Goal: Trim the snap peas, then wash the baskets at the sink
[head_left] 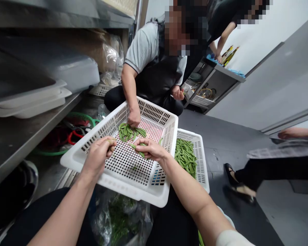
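My right hand (152, 149) is over a white slotted basket (141, 192), with green pea pods (141, 154) pinched between its thumb and fingers. At the basket's near left side, my left hand (99, 155) is closed with its fingertips together; whatever they hold is too small to make out. A small pile of pea pods (125, 133) lies toward the far side of the basket floor. Another person's hand (134, 117) reaches into that pile. Beside the basket on the right, a second white basket (204, 167) holds many pea pods (186, 155).
Below the basket, a clear plastic bag (123, 218) contains green scraps. A metal shelf (41, 126) with plastic tubs (28, 99) runs along the left. Red-handled scissors (74, 133) lie in a green-rimmed basket (51, 152). People stand at a cart (220, 77) and walk at right.
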{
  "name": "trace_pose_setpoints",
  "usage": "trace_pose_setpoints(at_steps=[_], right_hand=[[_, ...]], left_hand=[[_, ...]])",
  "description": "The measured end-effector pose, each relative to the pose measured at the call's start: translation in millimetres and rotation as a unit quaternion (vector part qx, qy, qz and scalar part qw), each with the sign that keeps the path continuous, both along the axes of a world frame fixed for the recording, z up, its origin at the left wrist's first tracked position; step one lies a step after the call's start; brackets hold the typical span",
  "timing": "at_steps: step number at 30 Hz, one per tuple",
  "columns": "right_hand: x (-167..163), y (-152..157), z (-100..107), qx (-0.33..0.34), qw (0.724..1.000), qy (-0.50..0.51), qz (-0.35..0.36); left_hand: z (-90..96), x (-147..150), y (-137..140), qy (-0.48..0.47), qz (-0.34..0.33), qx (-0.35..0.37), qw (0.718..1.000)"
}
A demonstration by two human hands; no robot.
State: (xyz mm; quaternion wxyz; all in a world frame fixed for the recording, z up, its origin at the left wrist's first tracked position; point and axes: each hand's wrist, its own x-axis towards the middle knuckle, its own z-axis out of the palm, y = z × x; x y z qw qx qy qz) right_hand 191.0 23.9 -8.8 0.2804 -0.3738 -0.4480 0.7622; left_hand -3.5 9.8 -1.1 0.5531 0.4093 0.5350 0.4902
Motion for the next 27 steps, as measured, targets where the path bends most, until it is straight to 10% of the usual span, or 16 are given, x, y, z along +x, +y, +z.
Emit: trace_pose_setpoints(at_steps=[6,13,20,23,27], right_hand=[[-9.3,-6.3,0.1,0.048,0.996,-0.075,0.017],[-23.2,-19.0,5.1,0.405,0.875,-0.264,-0.026],[-14.7,-2.1,-3.0,0.179,0.971,-0.031,-0.154],[9.6,27.0,-0.8,0.134,0.948,-0.111,-0.267],[42.8,68.5,-7.5,0.157,0.82,-0.537,-0.121]], left_hand=[[0.1,9.1,-4.0,0.157,-0.146,0.068,0.974],[-2.6,11.1,-3.5,0.059,-0.193,-0.003,0.979],[-4.3,8.9,-0.1,-0.119,-0.174,-0.096,0.973],[0.8,5.6,-0.2,-0.146,-0.147,-0.077,0.975],[5.3,3.0,-2.8,-0.143,-0.145,-0.086,0.975]])
